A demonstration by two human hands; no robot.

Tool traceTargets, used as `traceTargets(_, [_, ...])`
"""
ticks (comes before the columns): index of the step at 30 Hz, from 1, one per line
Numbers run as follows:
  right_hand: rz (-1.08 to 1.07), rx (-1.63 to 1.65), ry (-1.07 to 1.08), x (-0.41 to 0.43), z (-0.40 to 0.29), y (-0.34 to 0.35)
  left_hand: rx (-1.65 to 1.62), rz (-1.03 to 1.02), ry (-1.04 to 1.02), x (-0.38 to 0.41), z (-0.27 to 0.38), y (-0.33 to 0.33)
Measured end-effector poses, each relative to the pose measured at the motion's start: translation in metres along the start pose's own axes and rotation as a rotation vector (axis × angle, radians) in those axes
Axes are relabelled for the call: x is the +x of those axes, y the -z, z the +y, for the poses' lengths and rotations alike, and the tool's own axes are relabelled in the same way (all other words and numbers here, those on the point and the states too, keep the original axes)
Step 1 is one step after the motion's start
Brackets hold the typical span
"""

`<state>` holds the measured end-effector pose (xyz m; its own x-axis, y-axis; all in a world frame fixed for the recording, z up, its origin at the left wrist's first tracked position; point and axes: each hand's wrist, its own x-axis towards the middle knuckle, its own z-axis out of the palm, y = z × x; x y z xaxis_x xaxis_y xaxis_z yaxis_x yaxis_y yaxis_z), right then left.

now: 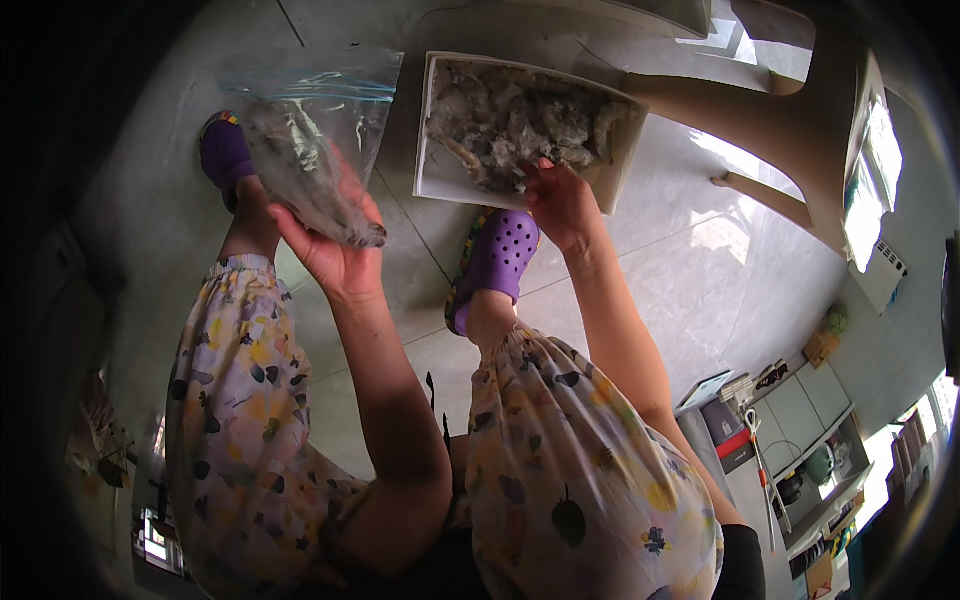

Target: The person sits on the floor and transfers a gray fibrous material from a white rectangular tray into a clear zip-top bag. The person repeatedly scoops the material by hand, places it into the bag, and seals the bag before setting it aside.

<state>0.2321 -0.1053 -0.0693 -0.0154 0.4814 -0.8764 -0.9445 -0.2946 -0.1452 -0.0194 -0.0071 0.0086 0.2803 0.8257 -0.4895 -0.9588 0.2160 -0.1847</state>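
Note:
My left hand supports a clear zip-seal plastic bag from below, its palm turned up and fingers around the lower end. Inside the bag lie several grey shrimp. A white box, likely foam, rests on the floor to the right of the bag. Grey raw shrimp and whitish ice bits fill much of it. Over the near wall of this box reaches my right hand, its fingers bent down at the shrimp. Whether those fingertips pinch anything is hidden.
Purple clogs are on my feet, one close against the box's near side. A beige chair or table leg stands right of the box on the grey tiled floor. A low cabinet is farther right.

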Motion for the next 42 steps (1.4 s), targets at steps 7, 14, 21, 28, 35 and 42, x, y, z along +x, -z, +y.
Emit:
traceTargets(7, [0.076, 0.01, -0.027, 0.011, 0.002, -0.016, 0.127, 0.151, -0.071, 0.003, 0.014, 0.042])
traceTargets(14, [0.054, 0.039, -0.09, 0.019, 0.008, -0.014, 0.531, 0.494, -0.036, 0.012, 0.021, 0.096])
traceTargets(21, [0.05, 0.118, -0.224, 0.013, -0.002, -0.027, 1.215, 0.516, -0.027, 0.03, 0.015, 0.09])
traceTargets(28, [0.16, -0.183, -0.013, -0.011, 0.002, -0.042, 2.394, 0.639, -0.646, 0.026, 0.019, 0.096])
traceTargets(35, [0.18, -0.655, 0.43, -0.043, 0.004, -0.053, 2.194, 0.269, -0.91, 0.017, -0.059, 0.038])
traceTargets(42, [0.234, -1.427, 1.098, -0.053, 0.011, -0.06, 1.602, 0.202, -0.279, 0.017, -0.098, 0.039])
